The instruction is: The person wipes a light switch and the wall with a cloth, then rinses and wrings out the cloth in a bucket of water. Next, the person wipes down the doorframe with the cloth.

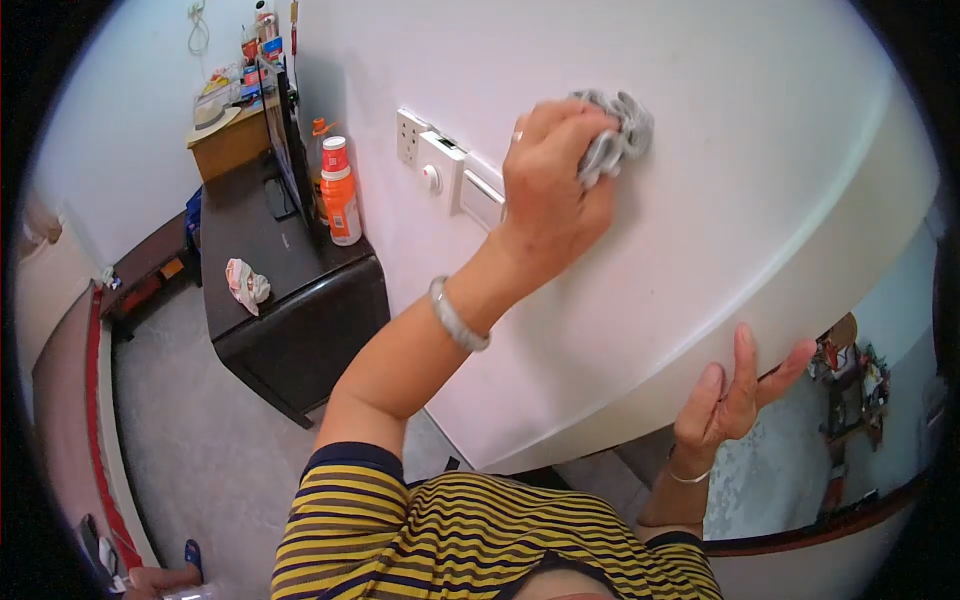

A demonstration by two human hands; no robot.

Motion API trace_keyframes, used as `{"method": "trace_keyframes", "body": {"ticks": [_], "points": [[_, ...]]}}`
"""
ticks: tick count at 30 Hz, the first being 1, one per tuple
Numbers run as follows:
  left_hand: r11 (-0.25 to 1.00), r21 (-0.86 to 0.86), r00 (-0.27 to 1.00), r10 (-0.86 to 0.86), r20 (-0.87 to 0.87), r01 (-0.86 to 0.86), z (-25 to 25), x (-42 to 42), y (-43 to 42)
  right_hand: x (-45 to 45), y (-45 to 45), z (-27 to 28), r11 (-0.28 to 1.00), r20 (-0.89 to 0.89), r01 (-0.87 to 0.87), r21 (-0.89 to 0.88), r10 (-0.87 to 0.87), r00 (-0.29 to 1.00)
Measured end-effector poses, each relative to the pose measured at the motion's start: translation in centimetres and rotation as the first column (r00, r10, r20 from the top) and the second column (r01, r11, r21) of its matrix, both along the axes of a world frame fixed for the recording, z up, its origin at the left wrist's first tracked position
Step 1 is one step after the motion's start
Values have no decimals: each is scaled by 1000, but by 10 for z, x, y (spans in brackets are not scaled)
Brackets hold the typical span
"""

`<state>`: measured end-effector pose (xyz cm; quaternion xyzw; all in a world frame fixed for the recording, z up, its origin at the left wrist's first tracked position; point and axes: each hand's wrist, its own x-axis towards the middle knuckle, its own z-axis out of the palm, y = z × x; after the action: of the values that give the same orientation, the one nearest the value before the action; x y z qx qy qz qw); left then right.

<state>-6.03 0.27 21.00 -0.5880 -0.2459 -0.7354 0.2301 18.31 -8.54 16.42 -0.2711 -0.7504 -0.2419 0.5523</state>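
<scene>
A crumpled grey-white cloth (618,135) is pressed against the white wall (600,290), gripped by my left hand (558,180), which wears a ring and has a pale bangle at its wrist. Just left of that hand are a socket and switch panels (440,168) on the wall. My right hand (733,400) rests at the wall's outer edge at the lower right, fingers spread, holding nothing, with a thin bracelet at the wrist.
A dark cabinet (300,340) at the left bears an orange-and-white bottle (341,200), a crumpled wrapper (247,286) and a screen. Behind it, a wooden desk (235,140) holds a hat. Another person's foot (192,560) shows at the lower left.
</scene>
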Motion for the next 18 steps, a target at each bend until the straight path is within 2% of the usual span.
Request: {"method": "trace_keyframes", "body": {"ticks": [2,3,5,7,10,13,14,16,18], "points": [[999,31,1000,7,26,-8,7,6,4,1,-3,-1,999,2,38,-10,-38,999],[1000,-10,1000,0,10,0,-3,5,-1,1,-2,0,999,7,34,2,-34,999],[997,-65,999,26,-23,-27,-45,8,-9,2,0,1,999,22,27,22,-27,999],[984,-175,1000,-26,10,27,-106,15,-18,2,1,0,1000,2,-16,19,16,1000],[973,-221,996,-83,-39,72,-116,10,-18,3,0,-1,1000,-4,-15,15,15,1000],[997,-61,998,55,14,-54,-41,0,-1,3,1,0,1000,-10,7,21,-6,1000],[994,-73,994,86,61,-81,-11,-2,0,3,2,-1,1000,-23,19,23,-18,1000],[996,-44,994,82,75,-78,0,0,3,5,2,-2,1000,-28,6,12,-6,1000],[995,-79,998,64,-8,-64,-34,6,-4,2,3,-3,1000,-45,-22,3,22,999]]}}
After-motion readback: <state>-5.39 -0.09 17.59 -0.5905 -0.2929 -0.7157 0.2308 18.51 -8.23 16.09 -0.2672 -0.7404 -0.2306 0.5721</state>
